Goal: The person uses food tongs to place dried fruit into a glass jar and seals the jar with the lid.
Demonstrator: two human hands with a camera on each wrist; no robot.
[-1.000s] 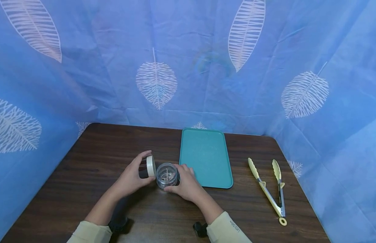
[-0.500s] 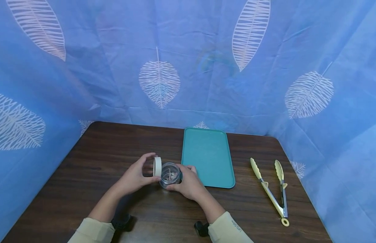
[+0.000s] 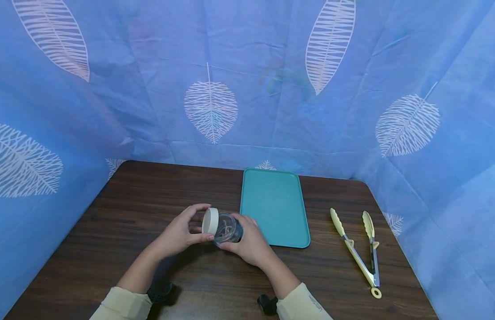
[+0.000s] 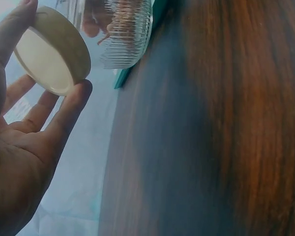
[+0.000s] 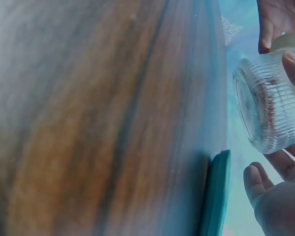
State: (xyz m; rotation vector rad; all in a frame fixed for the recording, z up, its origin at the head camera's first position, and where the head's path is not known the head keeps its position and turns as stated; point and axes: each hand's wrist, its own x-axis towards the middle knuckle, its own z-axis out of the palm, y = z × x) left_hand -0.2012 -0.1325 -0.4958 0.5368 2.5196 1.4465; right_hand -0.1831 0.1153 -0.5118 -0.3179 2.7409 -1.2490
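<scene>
A cream-white round lid (image 3: 210, 221) is pinched at its rim between the thumb and fingers of my left hand (image 3: 176, 234). My right hand (image 3: 250, 241) grips a clear ribbed jar (image 3: 229, 230) around its side. The jar tilts with its mouth toward the lid, and the head view shows the lid upright against that mouth. In the left wrist view, the hollow of the lid (image 4: 71, 44) is partly visible. Small brownish pieces show through the wall of the jar (image 5: 268, 105) in the right wrist view; their kind is unclear.
A teal tray (image 3: 276, 209) lies flat just beyond and right of my right hand. Farther right, spread tongs (image 3: 357, 260) with cream tips rest on the dark wooden table (image 3: 163, 186). Blue leaf-patterned cloth (image 3: 267, 120) hangs behind the table and at both sides.
The jar has gone from standing upright to tilted toward the lid. My left hand has brought the lid rightward to the jar's mouth. The tray and tongs stay put.
</scene>
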